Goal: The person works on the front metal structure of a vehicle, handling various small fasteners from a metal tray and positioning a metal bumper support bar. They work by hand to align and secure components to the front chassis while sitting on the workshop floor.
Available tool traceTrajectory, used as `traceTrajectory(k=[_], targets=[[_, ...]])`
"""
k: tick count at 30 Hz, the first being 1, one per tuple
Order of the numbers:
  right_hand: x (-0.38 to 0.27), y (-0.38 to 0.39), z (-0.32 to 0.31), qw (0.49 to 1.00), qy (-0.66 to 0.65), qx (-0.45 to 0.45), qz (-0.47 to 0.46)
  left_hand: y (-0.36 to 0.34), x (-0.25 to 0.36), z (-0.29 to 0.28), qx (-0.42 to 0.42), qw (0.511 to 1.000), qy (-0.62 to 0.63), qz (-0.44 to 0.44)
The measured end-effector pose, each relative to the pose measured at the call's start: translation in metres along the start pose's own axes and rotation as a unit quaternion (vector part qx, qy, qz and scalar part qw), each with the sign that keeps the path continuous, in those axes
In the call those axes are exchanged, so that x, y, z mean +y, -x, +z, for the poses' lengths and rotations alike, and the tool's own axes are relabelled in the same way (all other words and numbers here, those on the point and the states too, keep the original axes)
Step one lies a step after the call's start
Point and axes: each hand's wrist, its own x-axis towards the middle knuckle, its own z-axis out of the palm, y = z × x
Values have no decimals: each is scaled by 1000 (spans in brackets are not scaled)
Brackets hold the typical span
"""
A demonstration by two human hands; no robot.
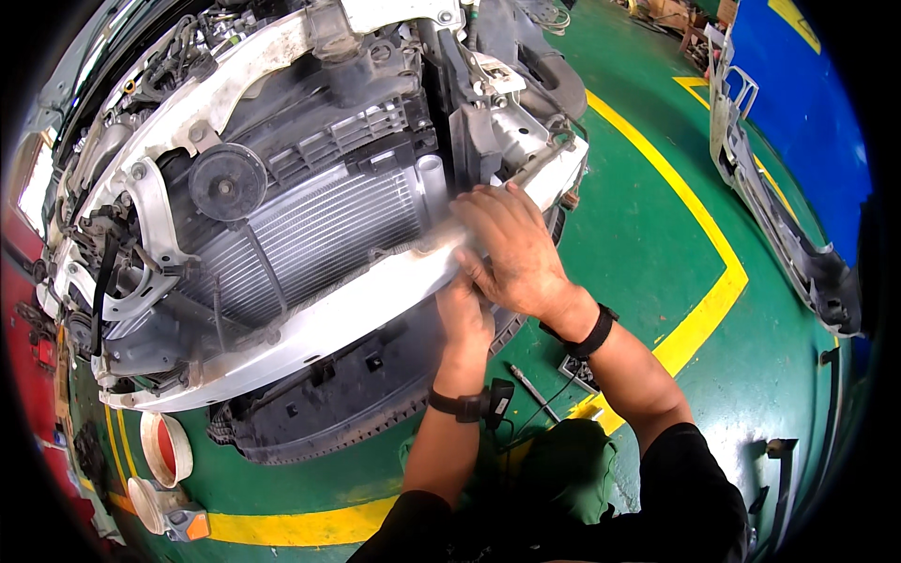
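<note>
The front of a car stands stripped before me, with a white bumper beam (pixel 310 342) across it. My right hand (pixel 514 249) lies over the beam's right end, its fingers stretched out and its thumb apart. Below it, my left hand (pixel 464 314) reaches up against the beam's underside; its fingertips are hidden behind the beam and my right hand. Behind the beam sits a silver finned condenser (pixel 314 230), with a round black horn (pixel 228 181) at its upper left. A dark plastic undertray (pixel 328 405) extends below the beam.
On the green floor lie a long metal hand tool (pixel 533 390) and a small socket tray (pixel 579 372). White round containers (pixel 178 450) and a grey-orange device (pixel 188 523) are at lower left. A detached bumper (pixel 774 202) leans by a blue panel (pixel 807 113) at right.
</note>
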Motion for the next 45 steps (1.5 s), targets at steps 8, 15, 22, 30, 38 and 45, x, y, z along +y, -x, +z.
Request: traceTrajectory(k=[8, 15, 22, 30, 38, 45], targets=[[-3, 4, -2, 1000, 8, 2, 7, -6, -4, -9, -10, 1000, 20, -10], [-5, 7, 1, 1000, 10, -5, 17, -1, 5, 1, 41, 996, 66, -39], [-6, 9, 3, 999, 19, -7, 31, -1, 3, 0, 51, 996, 67, -31], [-6, 8, 5, 1000, 23, 7, 17, 0, 5, -2, 42, 996, 61, -44], [-7, -7, -7, 1000, 3, 15, -18, -1, 5, -6, 37, 997, 26, -58], [-7, -17, -4, 999, 15, 16, -42, 1, 8, 2, 77, 995, 15, -65]])
